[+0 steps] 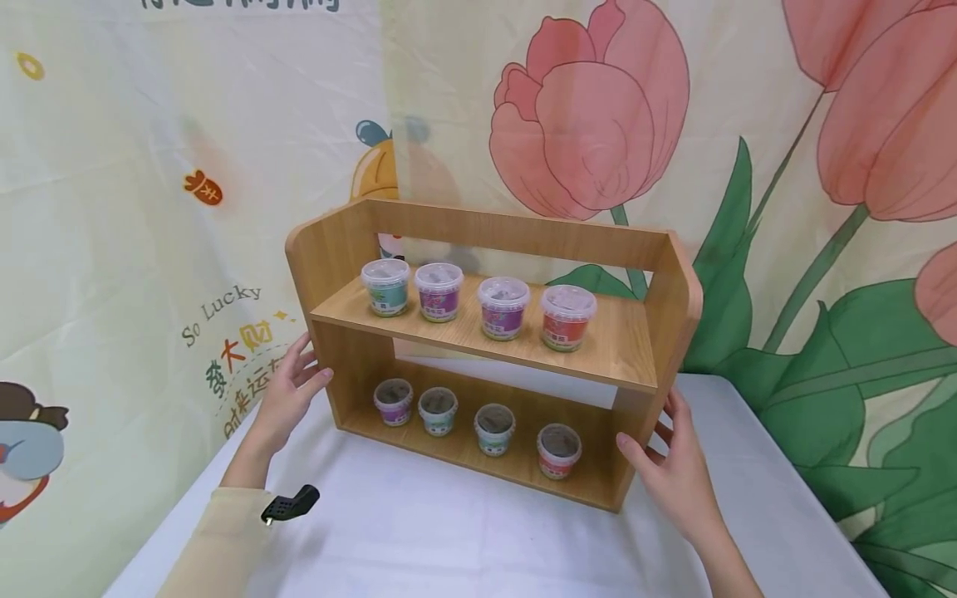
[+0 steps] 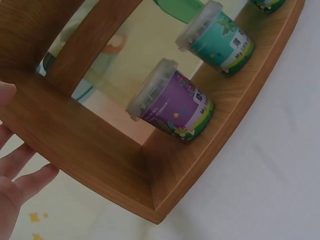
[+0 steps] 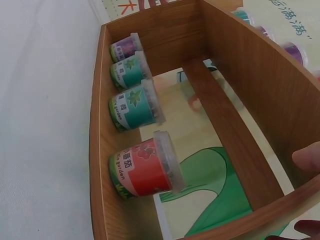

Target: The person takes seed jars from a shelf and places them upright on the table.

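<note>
A two-tier wooden shelf point(image 1: 486, 345) stands at an angle over the white-covered table. My left hand point(image 1: 290, 394) holds its left side panel, thumb at the front edge and fingers along the outside. On the opposite side panel, my right hand point(image 1: 676, 465) grips low down, its thumb point(image 3: 307, 156) on the inner face. The upper board carries several lidded plastic cups, among them a teal cup point(image 1: 387, 291) and a red cup point(image 1: 566, 320). Smaller-looking cups line the lower board, including a purple cup point(image 2: 175, 102) and a red tomato-print cup point(image 3: 145, 167). Whether the shelf's base touches the table cannot be told.
The white tablecloth point(image 1: 419, 531) spreads in front of the shelf. Behind it hangs a printed cloth point(image 1: 449, 100) with tulips and lettering. A black device point(image 1: 292, 503) shows beside my left sleeve point(image 1: 220, 536).
</note>
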{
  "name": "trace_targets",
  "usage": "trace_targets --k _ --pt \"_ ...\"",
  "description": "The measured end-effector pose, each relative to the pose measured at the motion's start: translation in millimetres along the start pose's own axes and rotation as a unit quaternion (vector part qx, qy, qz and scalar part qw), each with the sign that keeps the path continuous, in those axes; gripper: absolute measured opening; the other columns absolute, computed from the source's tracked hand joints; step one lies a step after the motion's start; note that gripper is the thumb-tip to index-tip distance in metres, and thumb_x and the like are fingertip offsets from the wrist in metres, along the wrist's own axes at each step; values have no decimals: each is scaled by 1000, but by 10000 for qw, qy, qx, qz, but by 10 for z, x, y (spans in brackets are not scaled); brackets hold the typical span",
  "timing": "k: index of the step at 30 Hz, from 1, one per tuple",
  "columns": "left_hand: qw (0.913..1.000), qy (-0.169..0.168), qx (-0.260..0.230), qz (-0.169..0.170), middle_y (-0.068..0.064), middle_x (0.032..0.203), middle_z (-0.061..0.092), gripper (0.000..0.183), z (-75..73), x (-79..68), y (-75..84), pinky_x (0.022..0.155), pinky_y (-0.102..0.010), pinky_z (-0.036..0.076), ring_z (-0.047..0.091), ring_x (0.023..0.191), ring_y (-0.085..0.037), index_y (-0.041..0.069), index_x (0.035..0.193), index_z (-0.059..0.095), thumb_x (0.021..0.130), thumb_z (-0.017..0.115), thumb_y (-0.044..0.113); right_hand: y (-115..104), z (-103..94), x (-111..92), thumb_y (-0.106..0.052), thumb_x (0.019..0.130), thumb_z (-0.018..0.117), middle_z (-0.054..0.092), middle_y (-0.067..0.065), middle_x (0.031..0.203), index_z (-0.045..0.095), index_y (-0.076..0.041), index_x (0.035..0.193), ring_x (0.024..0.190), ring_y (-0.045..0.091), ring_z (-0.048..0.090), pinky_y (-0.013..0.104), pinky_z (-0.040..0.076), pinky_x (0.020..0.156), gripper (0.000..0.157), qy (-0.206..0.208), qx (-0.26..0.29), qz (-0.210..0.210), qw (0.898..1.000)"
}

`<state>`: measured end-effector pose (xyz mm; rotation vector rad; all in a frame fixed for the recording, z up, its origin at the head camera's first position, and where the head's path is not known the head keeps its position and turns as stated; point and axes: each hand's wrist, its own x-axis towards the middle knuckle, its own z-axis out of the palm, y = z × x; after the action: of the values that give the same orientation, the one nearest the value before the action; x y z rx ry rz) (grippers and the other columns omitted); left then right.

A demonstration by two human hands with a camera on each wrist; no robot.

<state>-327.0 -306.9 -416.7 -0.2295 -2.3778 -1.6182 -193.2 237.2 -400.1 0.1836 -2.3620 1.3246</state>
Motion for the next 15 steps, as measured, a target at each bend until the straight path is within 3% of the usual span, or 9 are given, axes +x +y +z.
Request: trace_targets --k 7,15 --pt "9999 -125 78 51 -29 168 33 82 17 55 -70 114 -75 40 38 149 -56 33 172 11 109 61 18 64 37 -15 1 100 69 32 32 164 3 -22 172 129 65 54 69 59 87 100 98 -197 -194 9996" --pt "9995 -95 258 154 -28 167 34 81 32 113 -127 112 -73 44 41 148 -54 42 170 9 111 57 14 84 29 2 1 98 73 37 30 163 10 -17 171 129 62 56 61 61 85 99 189 -371 -388 9984"
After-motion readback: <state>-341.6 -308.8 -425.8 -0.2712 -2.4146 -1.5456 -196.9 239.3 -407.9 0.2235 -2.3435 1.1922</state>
